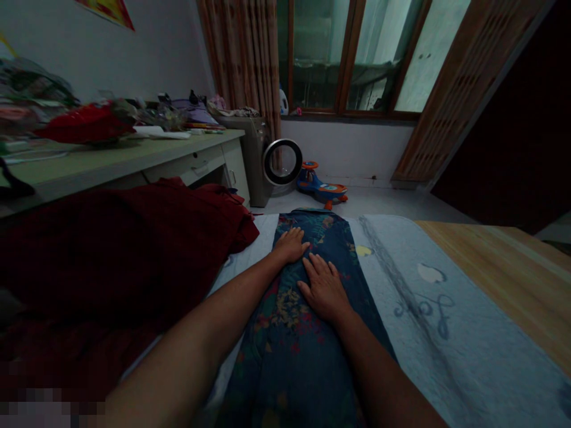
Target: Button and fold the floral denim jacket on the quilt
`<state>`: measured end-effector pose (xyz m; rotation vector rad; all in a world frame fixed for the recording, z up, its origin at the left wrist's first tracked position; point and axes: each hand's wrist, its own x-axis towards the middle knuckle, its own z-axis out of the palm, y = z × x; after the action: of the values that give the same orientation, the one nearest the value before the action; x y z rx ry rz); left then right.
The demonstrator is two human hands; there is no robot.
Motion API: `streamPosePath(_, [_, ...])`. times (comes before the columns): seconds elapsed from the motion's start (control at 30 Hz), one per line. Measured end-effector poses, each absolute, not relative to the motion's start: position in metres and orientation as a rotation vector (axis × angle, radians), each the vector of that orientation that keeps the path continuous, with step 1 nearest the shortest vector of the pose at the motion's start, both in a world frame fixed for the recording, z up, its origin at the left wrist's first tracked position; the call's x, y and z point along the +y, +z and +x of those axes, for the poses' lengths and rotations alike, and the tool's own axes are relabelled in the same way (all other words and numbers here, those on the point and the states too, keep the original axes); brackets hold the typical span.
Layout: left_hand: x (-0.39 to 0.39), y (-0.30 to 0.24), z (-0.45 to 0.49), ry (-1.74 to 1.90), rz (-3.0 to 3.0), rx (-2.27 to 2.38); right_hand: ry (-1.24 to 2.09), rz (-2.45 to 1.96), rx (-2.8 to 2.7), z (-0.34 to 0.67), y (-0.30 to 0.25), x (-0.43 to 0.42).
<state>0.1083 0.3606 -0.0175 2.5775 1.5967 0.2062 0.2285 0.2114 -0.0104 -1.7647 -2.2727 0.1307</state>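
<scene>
A long dark blue garment with a floral print (pixel 303 351) lies folded lengthwise in front of me, its far end near the edge of a pale blue blanket (pixel 401 267). My left hand (pixel 291 244) rests flat on the cloth near its left edge, toward the far end. Slightly closer to me, my right hand (pixel 325 285) lies flat on the middle of the garment with its fingers spread. Neither hand grips anything. What kind of garment it is, I cannot tell.
Dark red cloth (pixel 134 255) is heaped on the left. Beyond it stands a cluttered desk (pixel 178 154). A washing machine (pixel 254 160) with its round door swung out and a blue ride-on toy (pixel 319 187) are by the window. Bare wooden board (pixel 504 255) shows on the right.
</scene>
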Motion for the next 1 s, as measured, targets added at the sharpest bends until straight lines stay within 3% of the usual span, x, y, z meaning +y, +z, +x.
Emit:
streamPosePath(0.33, [0.410,-0.024,0.103,0.138,2.457,1.689,0.156,-1.766,-2.263,0.229,-0.010,0.211])
streamPosePath(0.5, [0.410,-0.019,0.099,0.384,2.420,1.748,0.160,-1.764,-2.260,0.229,-0.008,0.210])
streamPosePath(0.67, [0.380,-0.010,0.094,0.682,2.391,1.685,0.180,-1.755,-2.240,0.230,-0.011,0.211])
streamPosePath(0.83, [0.322,-0.017,0.086,0.502,2.522,1.391,0.144,-1.731,-2.215,0.230,-0.016,0.212])
streamPosePath(1.0, [0.273,-0.023,0.082,0.371,2.630,1.449,0.058,-1.747,-2.111,0.229,-0.018,0.212])
